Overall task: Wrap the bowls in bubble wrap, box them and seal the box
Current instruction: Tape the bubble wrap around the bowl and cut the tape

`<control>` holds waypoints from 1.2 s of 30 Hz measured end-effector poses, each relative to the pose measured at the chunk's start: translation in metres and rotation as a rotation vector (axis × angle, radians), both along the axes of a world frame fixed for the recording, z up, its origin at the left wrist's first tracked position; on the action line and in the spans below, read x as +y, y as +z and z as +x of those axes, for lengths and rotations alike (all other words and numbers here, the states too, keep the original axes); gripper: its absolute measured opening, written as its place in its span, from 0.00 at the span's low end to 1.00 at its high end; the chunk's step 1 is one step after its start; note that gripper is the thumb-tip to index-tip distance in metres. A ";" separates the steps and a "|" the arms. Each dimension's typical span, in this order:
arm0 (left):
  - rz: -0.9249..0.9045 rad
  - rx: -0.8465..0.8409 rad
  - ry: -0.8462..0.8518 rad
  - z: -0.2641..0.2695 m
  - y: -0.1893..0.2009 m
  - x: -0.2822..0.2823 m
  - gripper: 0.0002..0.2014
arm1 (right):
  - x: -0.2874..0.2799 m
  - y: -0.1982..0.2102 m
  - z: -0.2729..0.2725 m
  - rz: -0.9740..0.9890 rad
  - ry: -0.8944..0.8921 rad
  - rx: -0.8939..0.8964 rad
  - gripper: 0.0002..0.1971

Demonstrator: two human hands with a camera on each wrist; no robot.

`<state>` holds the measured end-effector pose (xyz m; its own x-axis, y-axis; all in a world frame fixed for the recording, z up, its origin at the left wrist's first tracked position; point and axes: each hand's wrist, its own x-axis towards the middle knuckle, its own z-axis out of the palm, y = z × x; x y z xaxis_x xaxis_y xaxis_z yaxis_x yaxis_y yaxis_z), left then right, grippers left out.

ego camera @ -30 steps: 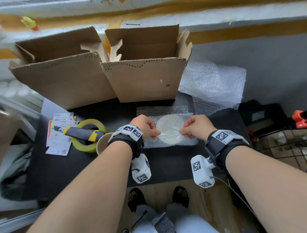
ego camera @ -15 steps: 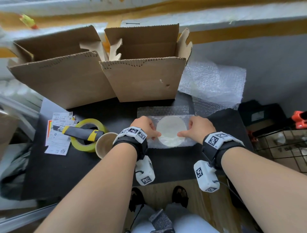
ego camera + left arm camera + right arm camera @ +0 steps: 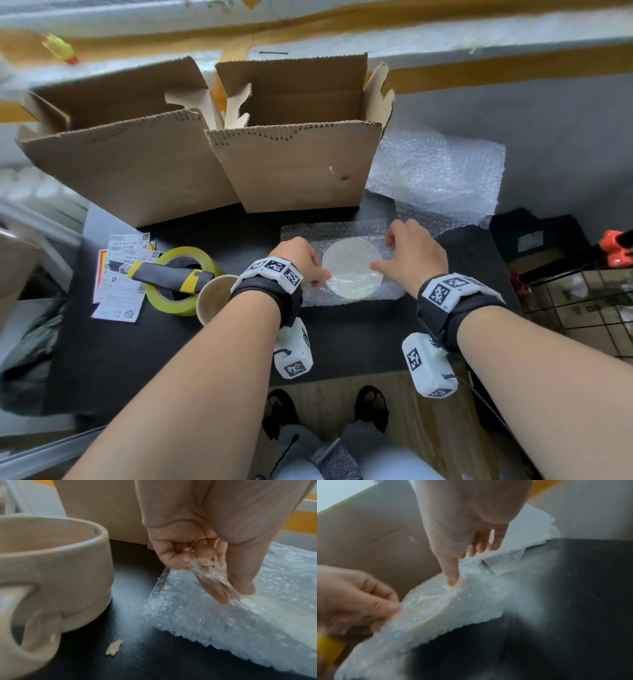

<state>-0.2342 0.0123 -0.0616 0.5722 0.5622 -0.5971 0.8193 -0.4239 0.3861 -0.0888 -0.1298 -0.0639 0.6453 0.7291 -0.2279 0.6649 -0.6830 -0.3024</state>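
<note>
A round, pale bowl (image 3: 352, 270) lies bottom up on a bubble wrap sheet (image 3: 342, 229) on the black table. Crinkled clear film covers it (image 3: 426, 608). My left hand (image 3: 318, 275) is at the bowl's left edge and pinches a bunched end of the clear film (image 3: 205, 568) between thumb and fingers. My right hand (image 3: 382, 251) is at the bowl's right edge: its thumb (image 3: 452, 577) presses on the rim and its straight fingers reach onto the wrap behind. An open cardboard box (image 3: 298, 168) stands just behind the wrap.
A second open box (image 3: 130, 164) stands at the back left. A beige mug (image 3: 215, 301), a yellow tape roll (image 3: 181, 281) with a utility knife (image 3: 164, 274) across it, and paper labels (image 3: 120, 284) lie to the left. Spare bubble wrap (image 3: 438, 174) lies back right; a wire basket (image 3: 582, 308) is off the table's right side.
My right hand has let go of its pinch at the bowl's edge, spread its fingers and shifted back over the wrap. The left hand has stayed at the left edge.
</note>
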 end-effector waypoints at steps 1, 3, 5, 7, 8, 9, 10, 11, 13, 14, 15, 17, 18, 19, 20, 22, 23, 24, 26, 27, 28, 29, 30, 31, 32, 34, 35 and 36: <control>0.009 0.012 -0.004 0.001 0.001 0.000 0.12 | 0.004 0.001 -0.002 0.026 0.084 -0.015 0.18; 0.013 0.020 -0.005 0.003 0.003 -0.001 0.12 | 0.010 0.003 -0.007 0.046 0.201 0.036 0.13; 0.019 0.021 -0.011 0.004 0.004 -0.001 0.12 | 0.015 0.004 -0.011 0.050 0.230 0.114 0.10; 0.023 0.024 -0.015 0.005 0.004 -0.001 0.12 | 0.018 0.003 -0.014 0.011 0.269 0.169 0.09; 0.025 0.025 -0.018 0.006 0.005 -0.002 0.12 | 0.019 0.001 -0.016 -0.023 0.298 0.175 0.10; 0.022 0.020 -0.020 0.006 0.005 -0.002 0.11 | 0.020 0.000 -0.017 -0.057 0.321 0.168 0.11; 0.015 0.006 -0.019 0.007 0.005 -0.003 0.10 | 0.020 -0.002 -0.018 -0.075 0.331 0.154 0.12; 0.002 -0.017 -0.014 0.007 0.006 -0.003 0.09 | 0.021 -0.004 -0.019 -0.081 0.329 0.142 0.12; -0.031 -0.063 -0.002 0.005 0.007 -0.003 0.08 | 0.022 -0.008 -0.020 -0.072 0.317 0.130 0.12; -0.048 -0.077 0.005 0.005 0.008 -0.002 0.09 | 0.023 -0.009 -0.020 -0.068 0.314 0.132 0.12; -0.061 -0.083 0.013 0.004 0.008 -0.002 0.09 | 0.024 -0.009 -0.020 -0.073 0.314 0.143 0.12; -0.059 -0.083 0.026 0.003 0.009 0.000 0.10 | 0.025 -0.007 -0.017 -0.065 0.302 0.181 0.11; -0.046 -0.081 0.028 0.003 0.009 0.000 0.10 | 0.026 -0.005 -0.014 -0.037 0.275 0.207 0.10; -0.030 -0.077 0.028 0.003 0.009 0.001 0.10 | 0.028 -0.003 -0.010 0.008 0.225 0.234 0.10; -0.018 -0.072 0.026 0.004 0.010 0.002 0.09 | 0.030 -0.001 -0.006 0.067 0.163 0.256 0.09; -0.017 -0.062 0.012 0.006 0.010 0.004 0.08 | 0.038 0.002 0.003 0.151 0.061 0.257 0.07; -0.021 -0.055 0.003 0.007 0.010 0.004 0.08 | 0.044 0.003 0.008 0.151 0.039 0.237 0.05; -0.022 -0.049 -0.003 0.008 0.010 0.004 0.08 | 0.049 0.003 0.013 0.136 0.044 0.219 0.02; -0.021 -0.043 -0.007 0.010 0.010 0.004 0.08 | 0.061 0.002 0.020 0.054 0.106 0.188 0.09; -0.025 -0.043 -0.008 0.010 0.010 0.005 0.08 | 0.066 0.001 0.023 -0.006 0.140 0.190 0.11; -0.031 -0.044 -0.011 0.011 0.009 0.006 0.08 | 0.072 -0.002 0.025 -0.059 0.173 0.195 0.14; -0.039 -0.043 -0.015 0.011 0.010 0.007 0.08 | 0.078 -0.005 0.026 -0.116 0.197 0.198 0.16; -0.047 -0.040 -0.020 0.011 0.010 0.008 0.08 | 0.083 -0.008 0.027 -0.153 0.211 0.201 0.19; -0.055 -0.036 -0.025 0.011 0.010 0.009 0.08 | 0.089 -0.011 0.026 -0.180 0.211 0.209 0.21; -0.065 -0.032 -0.030 0.011 0.009 0.010 0.08 | 0.093 -0.013 0.026 -0.192 0.202 0.221 0.23; -0.084 -0.028 -0.037 0.011 0.009 0.012 0.07 | 0.100 -0.017 0.025 -0.191 0.183 0.218 0.25; -0.093 -0.029 -0.036 0.012 0.008 0.013 0.07 | 0.101 -0.018 0.025 -0.199 0.181 0.204 0.24; -0.102 -0.031 -0.033 0.012 0.007 0.014 0.08 | 0.102 -0.019 0.026 -0.209 0.186 0.183 0.21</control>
